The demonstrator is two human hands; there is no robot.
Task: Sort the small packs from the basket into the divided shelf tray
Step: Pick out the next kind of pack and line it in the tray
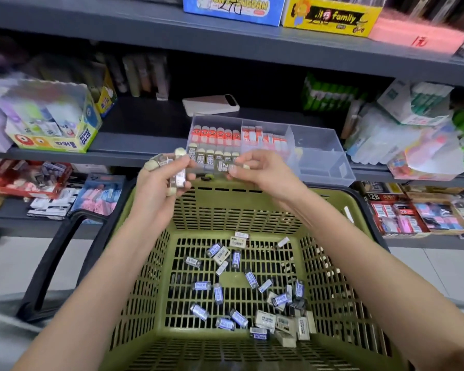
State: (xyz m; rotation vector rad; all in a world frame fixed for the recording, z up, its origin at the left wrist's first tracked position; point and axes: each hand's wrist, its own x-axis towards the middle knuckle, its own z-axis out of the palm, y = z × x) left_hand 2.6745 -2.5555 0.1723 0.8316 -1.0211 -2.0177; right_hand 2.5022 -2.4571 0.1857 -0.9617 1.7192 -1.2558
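A green slatted basket (332,277) sits below me with several small packs (276,299) scattered on its bottom, blue-labelled and beige ones. On the shelf behind it stands a clear divided tray (319,156); its left compartments hold rows of orange-topped and beige packs, its right compartments look bare. My left hand (158,183) grips a bunch of several beige packs (177,179) above the basket's far rim. My right hand (257,170) pinches one pack marked 2B (224,166) just in front of the tray's near left compartment.
Grey shelves carry stationery boxes: a glue box (51,121) at left, bagged goods (413,135) at right, a white phone-like slab (210,104) behind the tray. The basket's black handle (54,253) hangs to the left. Lower shelf boxes (402,212) flank the basket.
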